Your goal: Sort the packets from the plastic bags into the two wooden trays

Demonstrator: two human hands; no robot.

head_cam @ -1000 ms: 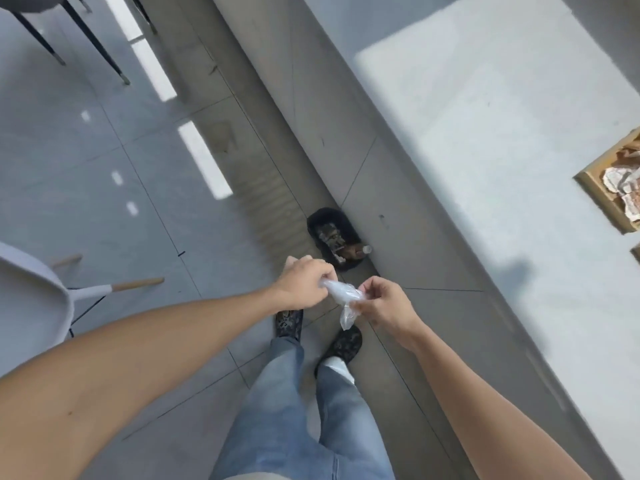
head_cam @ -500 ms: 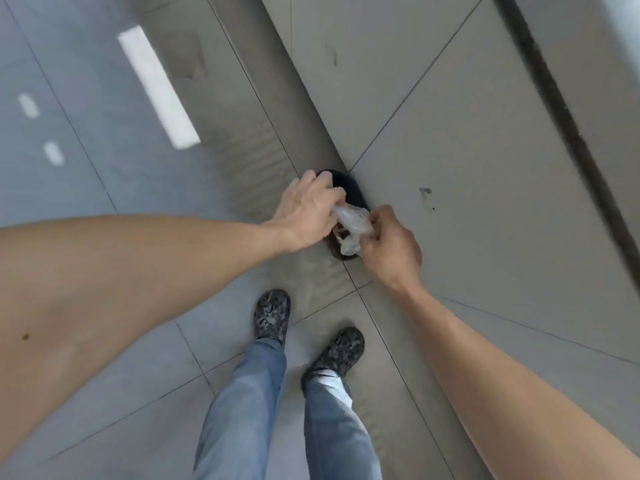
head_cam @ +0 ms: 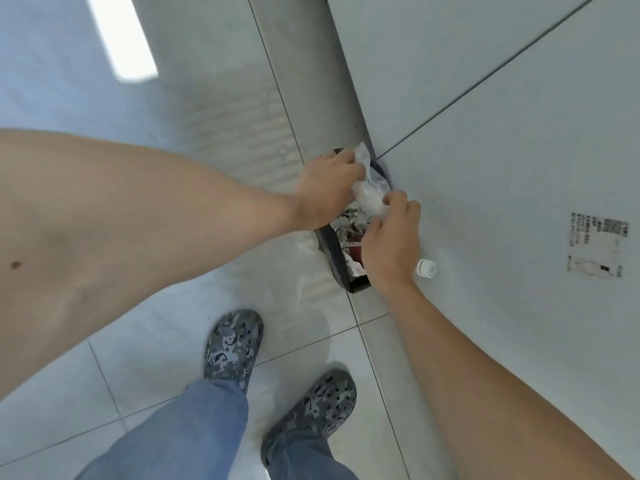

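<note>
Crumpled clear plastic bag (head_cam: 367, 199) held above black bin (head_cam: 333, 255) of wrappers (head_cam: 349, 221).

A crumpled, translucent white plastic bag (head_cam: 367, 195) is bunched into a loose wad above the open mouth of a black-lined waste bin (head_cam: 333, 252) that stands on the tiled floor against a pale grey panel. One twisted end of the bag sticks up at the far side (head_cam: 362, 152); the thicker, cloudy middle sags between two holds. The left hand (head_cam: 327, 192) pinches its upper part, and the right hand (head_cam: 389, 240) pinches its lower near edge with thumb and forefinger. Whether anything remains inside the bag cannot be told.
</note>
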